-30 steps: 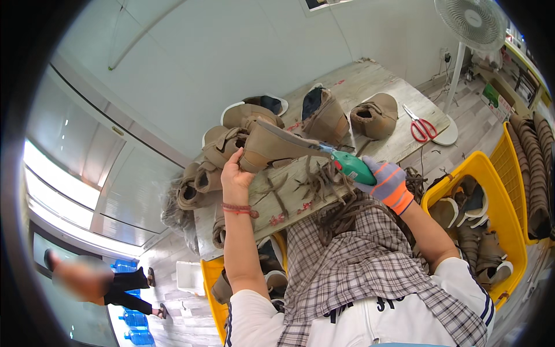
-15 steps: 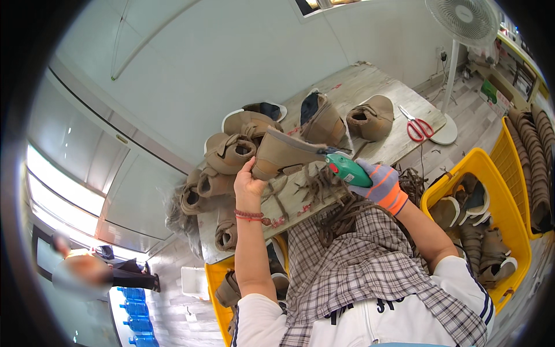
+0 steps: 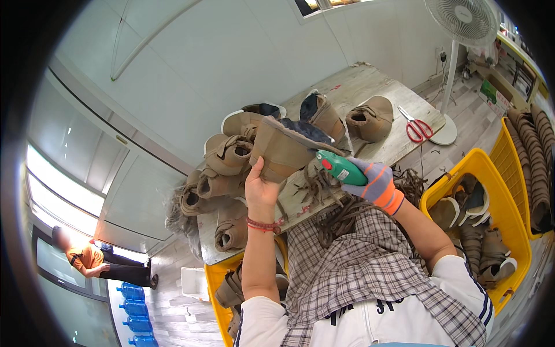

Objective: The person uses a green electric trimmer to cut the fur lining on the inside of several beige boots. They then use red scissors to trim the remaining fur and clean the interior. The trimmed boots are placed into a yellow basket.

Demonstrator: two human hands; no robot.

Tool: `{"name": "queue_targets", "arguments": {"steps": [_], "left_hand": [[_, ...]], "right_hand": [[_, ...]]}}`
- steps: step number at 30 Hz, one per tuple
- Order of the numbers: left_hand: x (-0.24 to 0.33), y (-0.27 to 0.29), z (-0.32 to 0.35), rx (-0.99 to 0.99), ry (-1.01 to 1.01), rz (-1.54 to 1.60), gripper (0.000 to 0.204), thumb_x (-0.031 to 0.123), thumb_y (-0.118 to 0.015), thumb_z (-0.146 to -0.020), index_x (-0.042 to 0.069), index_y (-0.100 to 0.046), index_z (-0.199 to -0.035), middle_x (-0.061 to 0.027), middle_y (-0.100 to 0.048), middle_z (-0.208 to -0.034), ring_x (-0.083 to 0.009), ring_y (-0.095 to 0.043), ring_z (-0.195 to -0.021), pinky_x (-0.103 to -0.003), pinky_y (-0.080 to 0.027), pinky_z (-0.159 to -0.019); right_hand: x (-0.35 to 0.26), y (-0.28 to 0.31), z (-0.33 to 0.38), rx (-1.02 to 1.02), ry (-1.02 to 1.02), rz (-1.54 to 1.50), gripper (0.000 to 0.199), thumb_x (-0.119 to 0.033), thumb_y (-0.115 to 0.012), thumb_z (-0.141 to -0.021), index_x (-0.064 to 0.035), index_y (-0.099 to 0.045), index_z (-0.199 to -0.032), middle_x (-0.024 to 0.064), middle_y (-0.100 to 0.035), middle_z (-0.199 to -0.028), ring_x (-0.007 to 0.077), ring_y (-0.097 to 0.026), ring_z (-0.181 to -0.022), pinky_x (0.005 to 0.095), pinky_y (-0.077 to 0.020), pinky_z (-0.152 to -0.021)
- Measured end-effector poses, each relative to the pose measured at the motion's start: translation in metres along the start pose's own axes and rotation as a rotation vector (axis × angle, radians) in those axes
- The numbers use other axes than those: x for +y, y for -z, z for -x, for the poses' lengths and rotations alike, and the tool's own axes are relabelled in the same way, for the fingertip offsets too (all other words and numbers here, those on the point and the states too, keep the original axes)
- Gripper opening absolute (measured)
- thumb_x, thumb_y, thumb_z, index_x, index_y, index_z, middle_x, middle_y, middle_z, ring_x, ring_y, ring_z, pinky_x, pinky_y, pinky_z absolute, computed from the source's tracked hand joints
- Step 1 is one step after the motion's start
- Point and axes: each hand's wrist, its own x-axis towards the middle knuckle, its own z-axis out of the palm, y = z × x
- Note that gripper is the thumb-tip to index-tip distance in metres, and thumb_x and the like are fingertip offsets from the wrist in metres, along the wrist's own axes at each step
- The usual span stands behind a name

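Note:
A brown shoe upper [image 3: 283, 149] is held up over the table, its dark-lined open edge facing away from me and to the right. My bare left hand [image 3: 263, 182], with a red bracelet at the wrist, grips its lower left side. In a grey and orange glove, my right hand [image 3: 374, 184] is wrapped round a green handheld electric cutter [image 3: 342, 168] with a red button. The cutter's tip meets the right end of the upper's edge; its blade is hard to make out. Brown trimmed strips [image 3: 341, 217] lie heaped on my plaid apron [image 3: 358, 260] and the table edge.
More brown shoe uppers [image 3: 370, 118] stand on the worn table [image 3: 399, 95], several crowded at left. Red-handled scissors [image 3: 417, 128] lie at the right. Yellow crates [image 3: 523, 254] of uppers flank me. A white fan [image 3: 454, 75] stands beyond; a person [image 3: 87, 254] is far left.
The upper has turned and tilted, showing more of its dark lining. My left hand has moved slightly right and the cutter slightly left along the edge.

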Motion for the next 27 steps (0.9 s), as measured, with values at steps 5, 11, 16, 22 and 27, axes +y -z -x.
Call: {"name": "queue_targets", "arguments": {"steps": [5,11,16,22,27], "left_hand": [[-0.017,0.000,0.010,-0.148,-0.161,-0.151,0.042,0.002,-0.049,-0.089,0.003,-0.042,-0.130,-0.0109,-0.045,-0.133,-0.0265,-0.042,-0.123,-0.043,-0.031,-0.106],[-0.032,0.010,0.015,-0.201,-0.249,-0.355,0.041,0.001,-0.052,-0.089,0.004,-0.043,-0.129,-0.0078,-0.048,-0.130,-0.0227,-0.045,-0.119,-0.038,-0.036,-0.102],[-0.038,0.031,0.014,-0.229,-0.344,-0.502,0.039,0.001,-0.053,-0.089,0.003,-0.046,-0.127,-0.0078,-0.050,-0.128,-0.0218,-0.047,-0.117,-0.038,-0.036,-0.101],[-0.033,0.028,0.020,-0.170,-0.286,-0.362,0.040,-0.003,-0.051,-0.087,0.004,-0.048,-0.126,-0.0087,-0.052,-0.126,-0.0234,-0.047,-0.119,-0.041,-0.035,-0.103],[-0.032,0.031,0.024,-0.175,-0.300,-0.334,0.038,-0.001,-0.050,-0.087,0.004,-0.048,-0.125,-0.0086,-0.053,-0.126,-0.0243,-0.047,-0.118,-0.041,-0.034,-0.103]], "right_hand": [[-0.010,-0.003,-0.005,-0.059,-0.170,-0.093,0.063,-0.038,-0.080,-0.061,-0.0035,-0.062,-0.109,0.0153,-0.065,-0.079,0.0266,-0.065,-0.066,0.0311,-0.0510,-0.059],[-0.013,-0.010,-0.007,-0.038,-0.235,-0.150,0.062,-0.037,-0.081,-0.060,-0.0039,-0.062,-0.110,0.0140,-0.067,-0.082,0.0236,-0.066,-0.069,0.0297,-0.0518,-0.062],[-0.013,-0.019,-0.004,0.006,-0.270,-0.233,0.062,-0.037,-0.081,-0.060,-0.0043,-0.063,-0.109,0.0127,-0.067,-0.081,0.0212,-0.066,-0.067,0.0288,-0.0517,-0.062],[-0.010,-0.020,-0.001,-0.039,-0.228,-0.151,0.062,-0.038,-0.080,-0.060,-0.0048,-0.063,-0.109,0.0116,-0.067,-0.079,0.0210,-0.065,-0.064,0.0284,-0.0514,-0.061],[-0.008,-0.019,0.004,-0.079,-0.222,-0.152,0.062,-0.038,-0.080,-0.061,-0.0047,-0.062,-0.110,0.0119,-0.067,-0.079,0.0203,-0.065,-0.064,0.0282,-0.0512,-0.061]]}}
